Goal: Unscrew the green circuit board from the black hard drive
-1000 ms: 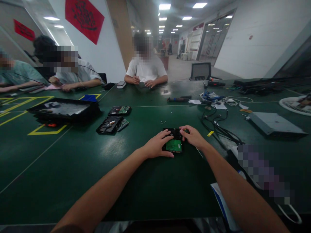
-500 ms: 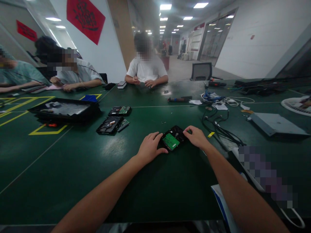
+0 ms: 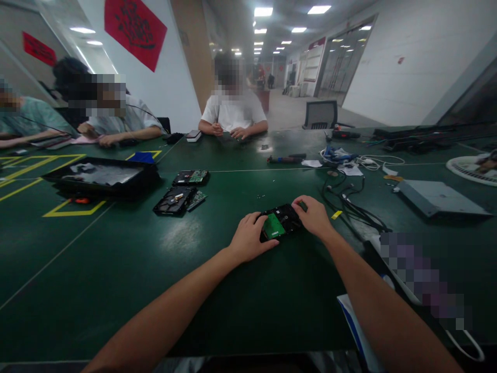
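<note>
Hard drive (image 3: 280,223) with green circuit board up, lay flat on green counter (image 3: 116,259), left hand (image 3: 249,238) closed its grip on near-left end, right hand (image 3: 315,216) gripped far-right end, cables (image 3: 349,204) just right.

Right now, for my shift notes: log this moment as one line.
left hand: grips hard drive | right hand: grips its far end | drive: circuit board up, on green table
</note>
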